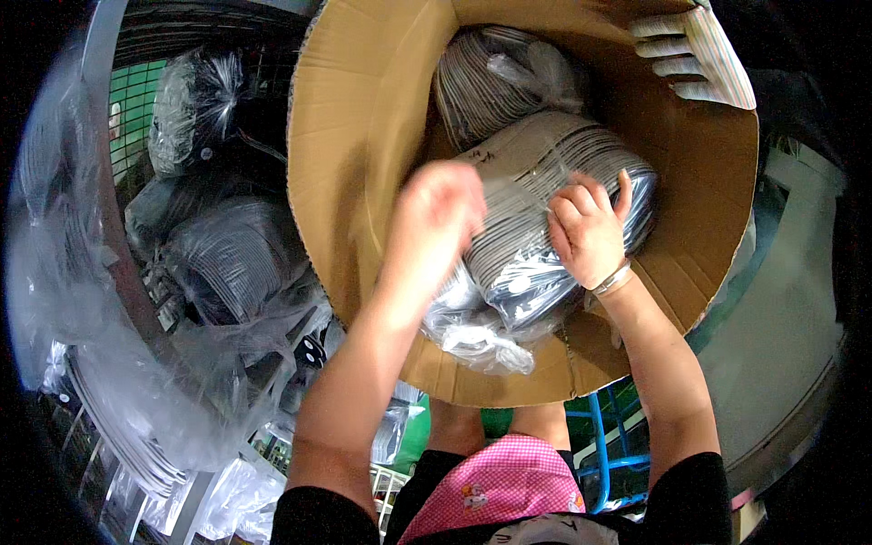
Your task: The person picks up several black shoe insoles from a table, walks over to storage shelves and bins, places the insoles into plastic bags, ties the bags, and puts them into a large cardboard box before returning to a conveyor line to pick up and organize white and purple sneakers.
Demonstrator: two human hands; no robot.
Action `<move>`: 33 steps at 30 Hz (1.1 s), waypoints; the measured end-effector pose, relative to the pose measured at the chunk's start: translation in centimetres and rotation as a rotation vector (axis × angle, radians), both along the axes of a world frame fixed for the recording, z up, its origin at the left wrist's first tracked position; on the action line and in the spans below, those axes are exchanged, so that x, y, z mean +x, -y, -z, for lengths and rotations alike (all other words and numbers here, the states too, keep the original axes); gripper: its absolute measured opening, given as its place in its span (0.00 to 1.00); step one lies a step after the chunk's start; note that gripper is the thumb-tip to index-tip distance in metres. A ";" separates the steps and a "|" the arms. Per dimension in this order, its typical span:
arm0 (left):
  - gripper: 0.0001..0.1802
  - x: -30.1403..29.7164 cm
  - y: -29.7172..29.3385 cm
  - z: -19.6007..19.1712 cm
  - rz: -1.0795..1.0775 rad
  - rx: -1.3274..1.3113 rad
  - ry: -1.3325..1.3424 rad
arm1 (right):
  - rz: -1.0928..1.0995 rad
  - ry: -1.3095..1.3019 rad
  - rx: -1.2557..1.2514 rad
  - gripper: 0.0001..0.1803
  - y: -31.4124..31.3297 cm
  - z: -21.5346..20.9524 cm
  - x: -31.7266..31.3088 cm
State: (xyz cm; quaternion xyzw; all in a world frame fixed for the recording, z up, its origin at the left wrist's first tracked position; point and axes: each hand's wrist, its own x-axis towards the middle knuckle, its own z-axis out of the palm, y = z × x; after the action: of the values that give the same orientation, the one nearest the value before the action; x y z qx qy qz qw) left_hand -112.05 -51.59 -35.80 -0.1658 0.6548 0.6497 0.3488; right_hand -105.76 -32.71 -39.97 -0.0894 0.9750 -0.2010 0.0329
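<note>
My right hand (586,227) is closed on the clear plastic bag (531,195) around a bundle of stacked grey, flat pieces (590,145). The bundle lies on its side inside a big open cardboard box (350,118). Beside it, over the bundle's left end, is my left hand (440,204). Its fingers are curled but smeared by motion, so what they hold does not show. Farther back in the box sits another bagged bundle (490,86) of similar pieces. Crumpled clear plastic (486,345) lies at the box's near side.
A striped glove (704,59) lies over the box's far right rim; whether a hand fills it is unclear. Bagged bundles (232,245) fill a wire cage (136,109) at left, with loose plastic film (182,381) nearer. A blue metal frame (599,450) stands below the box.
</note>
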 end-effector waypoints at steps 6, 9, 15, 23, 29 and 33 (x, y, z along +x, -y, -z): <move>0.13 -9.1 -1.4 12.9 -0.193 -0.332 0.007 | -0.043 -0.027 -0.128 0.05 -0.4 -0.9 -0.9; 0.20 -11.0 -1.4 16.4 0.460 -0.754 -0.305 | -0.054 -0.025 -0.138 0.05 -0.7 -0.7 -0.5; 0.30 -11.3 -8.7 17.2 0.716 -0.729 -0.734 | -0.019 0.026 -0.001 0.05 2.0 -0.5 0.3; 0.21 -11.0 -12.3 20.1 1.307 -1.073 -0.675 | 0.030 0.096 -0.129 0.06 0.9 -1.6 0.0; 0.10 -12.1 -9.8 16.5 0.691 -1.028 -0.700 | -0.056 -0.005 -0.255 0.07 -0.5 -2.2 0.6; 0.07 -13.4 -7.4 16.4 0.333 -0.824 -0.732 | -0.129 -0.074 -0.283 0.09 -1.0 -3.4 2.7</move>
State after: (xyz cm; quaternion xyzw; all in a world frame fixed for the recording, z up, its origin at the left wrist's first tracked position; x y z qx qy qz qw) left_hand -125.43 -44.23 -52.20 0.0531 0.9493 0.2921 0.1037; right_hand -103.10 -31.68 -36.53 -0.1631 0.9297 -0.3301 -0.0032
